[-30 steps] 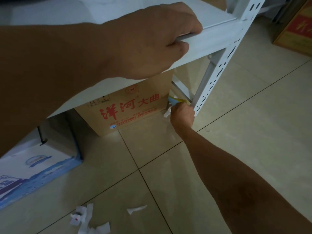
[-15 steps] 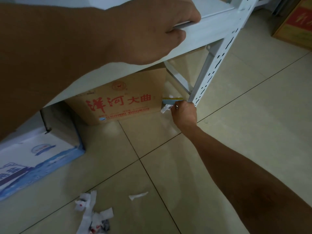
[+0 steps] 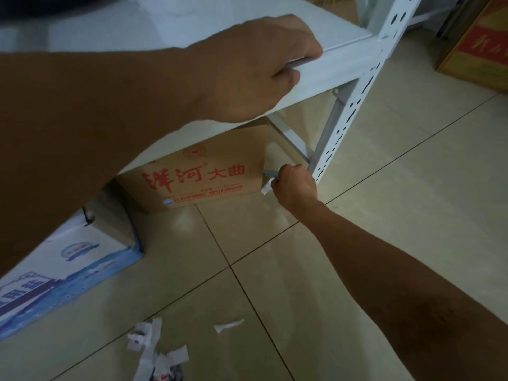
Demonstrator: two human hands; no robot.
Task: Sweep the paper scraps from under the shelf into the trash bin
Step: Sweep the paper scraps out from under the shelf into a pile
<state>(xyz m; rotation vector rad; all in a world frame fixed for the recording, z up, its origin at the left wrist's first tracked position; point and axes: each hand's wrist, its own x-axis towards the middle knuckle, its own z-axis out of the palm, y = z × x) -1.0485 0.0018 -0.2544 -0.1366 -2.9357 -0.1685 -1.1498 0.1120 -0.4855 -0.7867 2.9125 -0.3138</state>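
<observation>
My left hand (image 3: 258, 70) grips the front edge of the white metal shelf (image 3: 346, 64). Low down by the shelf's perforated post (image 3: 354, 111), my right hand (image 3: 295, 185) is closed on a white paper scrap (image 3: 265, 189), with a blue piece (image 3: 268, 174) showing just above it. A pile of white scraps with red marks (image 3: 154, 350) lies on the tiled floor near the bottom edge. One single scrap (image 3: 228, 325) lies to its right. No trash bin is in view.
A brown carton with red characters (image 3: 209, 171) stands under the shelf, touching my right hand's scrap. A blue-and-white box (image 3: 68, 265) sits at the left. Another carton (image 3: 478, 42) stands at the far right. Bare tiles (image 3: 412, 215) stretch to the right.
My right hand stays by the shelf post, closed on the scrap, and my left hand keeps its grip on the shelf edge. The view has shifted, showing more of the floor scraps.
</observation>
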